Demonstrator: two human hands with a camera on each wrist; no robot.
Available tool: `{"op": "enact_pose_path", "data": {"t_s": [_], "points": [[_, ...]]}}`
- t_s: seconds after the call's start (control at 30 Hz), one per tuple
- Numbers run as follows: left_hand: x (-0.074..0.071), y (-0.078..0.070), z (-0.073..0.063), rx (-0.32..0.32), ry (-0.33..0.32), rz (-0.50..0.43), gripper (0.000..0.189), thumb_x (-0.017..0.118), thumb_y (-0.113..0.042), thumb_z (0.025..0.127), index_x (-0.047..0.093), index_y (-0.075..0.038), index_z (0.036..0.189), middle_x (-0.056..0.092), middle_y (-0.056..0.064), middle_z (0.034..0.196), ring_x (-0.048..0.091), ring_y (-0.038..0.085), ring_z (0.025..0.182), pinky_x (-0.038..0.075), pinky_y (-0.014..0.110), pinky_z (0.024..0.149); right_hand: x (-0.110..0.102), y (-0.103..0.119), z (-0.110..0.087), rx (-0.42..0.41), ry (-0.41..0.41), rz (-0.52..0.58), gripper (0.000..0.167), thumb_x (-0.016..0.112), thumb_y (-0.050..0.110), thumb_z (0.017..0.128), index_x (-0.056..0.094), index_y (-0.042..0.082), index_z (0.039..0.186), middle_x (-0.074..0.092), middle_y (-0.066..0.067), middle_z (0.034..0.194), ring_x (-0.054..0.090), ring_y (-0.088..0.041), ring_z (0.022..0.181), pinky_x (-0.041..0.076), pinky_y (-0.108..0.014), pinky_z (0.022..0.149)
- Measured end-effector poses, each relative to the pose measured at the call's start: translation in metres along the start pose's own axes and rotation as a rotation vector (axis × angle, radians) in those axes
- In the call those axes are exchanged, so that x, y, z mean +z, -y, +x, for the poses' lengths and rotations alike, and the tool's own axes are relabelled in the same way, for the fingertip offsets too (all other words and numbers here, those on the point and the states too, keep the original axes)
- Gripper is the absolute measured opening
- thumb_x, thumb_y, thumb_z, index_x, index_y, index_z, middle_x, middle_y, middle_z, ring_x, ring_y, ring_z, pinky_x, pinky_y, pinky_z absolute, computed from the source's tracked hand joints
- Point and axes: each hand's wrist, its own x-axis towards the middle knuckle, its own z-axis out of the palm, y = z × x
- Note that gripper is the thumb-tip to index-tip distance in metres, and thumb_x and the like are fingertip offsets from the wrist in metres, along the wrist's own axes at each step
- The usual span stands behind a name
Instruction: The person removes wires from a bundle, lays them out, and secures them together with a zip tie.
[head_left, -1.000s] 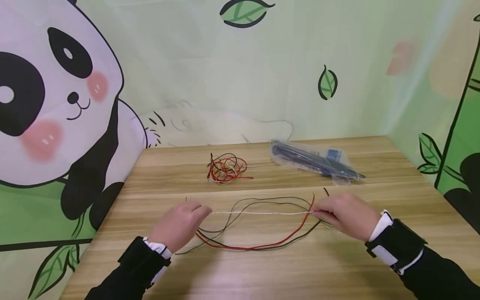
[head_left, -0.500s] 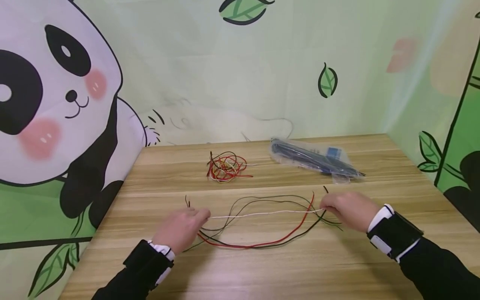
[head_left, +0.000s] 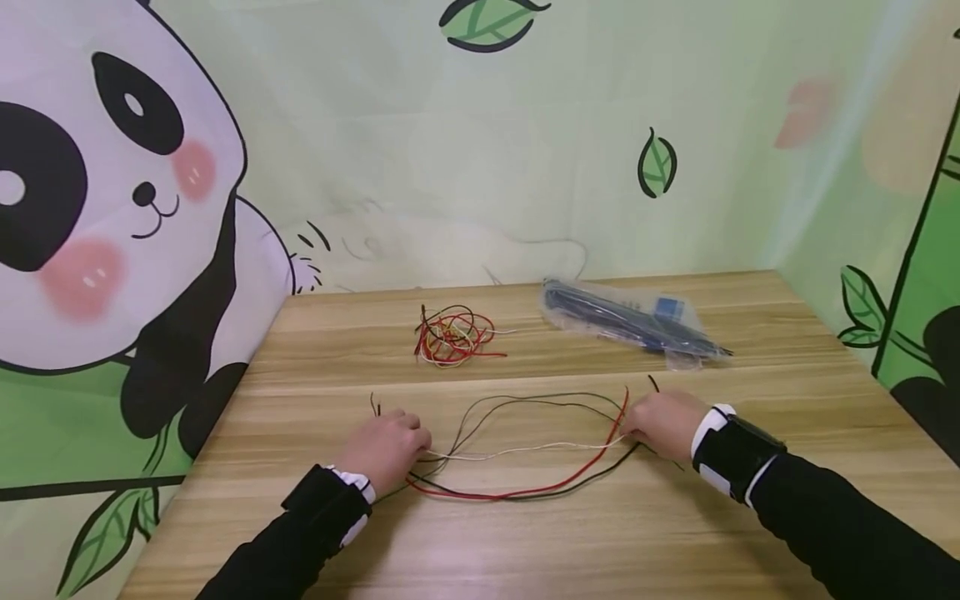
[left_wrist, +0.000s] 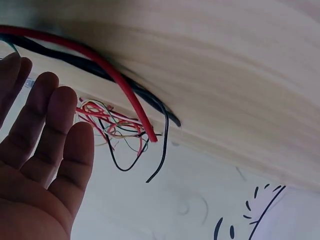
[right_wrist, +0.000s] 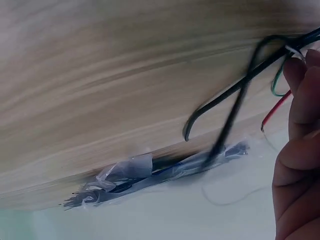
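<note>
A thin white wire [head_left: 525,449] runs slack between the two hands, just above or on the tabletop. My left hand [head_left: 388,450] pinches its left end between thumb and forefinger; the other fingers [left_wrist: 62,112] are loosely bent in the left wrist view. At the opposite end my right hand [head_left: 663,423] pinches the wire with its fingertips. Around and under it lie a red wire [head_left: 491,497], a black wire [head_left: 585,486] and thin dark green wires [head_left: 536,395]. Both hands partly cover the ends of these wires.
Behind the hands lies a tangled heap of red, black and pale wires [head_left: 453,337]. To its right is a clear plastic bag [head_left: 622,315] of long dark strips. A printed cloth backdrop [head_left: 420,167] stands along the rear edge of the wooden table [head_left: 480,558].
The right hand first moved right, then back left. My left hand has shifted right. Once stretched nearly straight, the white wire now sags and sits lower. The other wires stay nearly unchanged.
</note>
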Motion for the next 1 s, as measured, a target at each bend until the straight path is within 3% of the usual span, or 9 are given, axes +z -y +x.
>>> {"op": "enact_pose_path", "data": {"t_s": [0.1,0.27,0.4,0.57,0.67,0.83,0.93,1.0], "points": [[0.002,-0.001,0.000,0.012,0.003,-0.025,0.007,0.082,-0.019,0.087,0.079,-0.015,0.092,0.070,0.000,0.086,0.065,0.020,0.081,0.054,0.036,0.072,-0.003,0.001,0.000,0.004,0.006,0.019,0.012,0.082,0.007,0.083,0.075,0.015,0.089,0.070,0.003,0.082,0.069,-0.016,0.076,0.055,-0.037,0.066],[-0.002,-0.002,0.001,0.055,0.000,-0.072,0.031,0.084,-0.022,0.085,0.076,-0.008,0.111,0.071,0.007,0.102,0.065,0.025,0.097,0.053,0.042,0.087,-0.013,0.004,-0.002,0.080,0.053,0.095,0.028,0.085,0.016,0.083,0.075,0.009,0.108,0.073,-0.005,0.100,0.070,-0.022,0.088,0.057,-0.042,0.076],[-0.006,-0.007,0.000,0.058,-0.031,-0.096,0.034,0.085,-0.018,0.084,0.075,-0.006,0.114,0.072,0.007,0.103,0.065,0.025,0.098,0.054,0.041,0.088,-0.019,0.010,-0.004,0.102,0.064,0.141,0.030,0.084,0.017,0.085,0.075,0.008,0.112,0.073,-0.006,0.107,0.070,-0.024,0.095,0.057,-0.044,0.081],[-0.013,-0.029,-0.004,0.055,-0.084,-0.094,0.014,0.082,-0.019,0.086,0.075,-0.010,0.095,0.070,0.000,0.087,0.064,0.017,0.080,0.055,0.033,0.072,-0.026,0.036,-0.008,0.058,0.031,0.211,0.006,0.079,0.014,0.088,0.074,0.013,0.091,0.068,0.007,0.085,0.064,-0.008,0.077,0.055,-0.032,0.069],[-0.015,-0.047,-0.005,0.073,-0.098,-0.103,0.019,0.080,-0.024,0.088,0.068,-0.014,0.077,0.065,-0.005,0.072,0.061,0.012,0.066,0.051,0.030,0.060,-0.025,0.064,-0.008,0.016,0.055,0.260,0.014,0.077,0.021,0.091,0.070,0.020,0.080,0.059,0.016,0.074,0.053,0.001,0.066,0.048,-0.024,0.059],[-0.014,-0.067,-0.004,0.024,-0.008,-0.072,0.036,0.078,-0.035,0.088,0.057,-0.018,0.065,0.055,-0.007,0.061,0.056,0.012,0.055,0.045,0.033,0.049,-0.010,0.101,-0.004,0.042,0.154,0.236,0.030,0.079,0.039,0.088,0.061,0.022,0.071,0.046,0.017,0.065,0.042,-0.001,0.057,0.037,-0.024,0.053],[-0.011,-0.073,-0.003,-0.005,0.058,-0.075,0.037,0.078,-0.035,0.089,0.056,-0.017,0.065,0.054,-0.005,0.060,0.057,0.014,0.055,0.045,0.034,0.048,0.001,0.106,-0.004,0.053,0.160,0.216,0.030,0.080,0.032,0.088,0.058,0.022,0.069,0.044,0.016,0.063,0.041,-0.002,0.056,0.038,-0.024,0.054],[-0.008,-0.074,-0.003,-0.011,0.068,-0.091,0.033,0.077,-0.030,0.089,0.057,-0.016,0.066,0.056,-0.004,0.062,0.059,0.015,0.056,0.046,0.035,0.049,0.006,0.105,-0.006,0.051,0.141,0.217,0.028,0.079,0.022,0.088,0.058,0.021,0.069,0.045,0.016,0.063,0.042,-0.002,0.057,0.040,-0.025,0.055]]}}
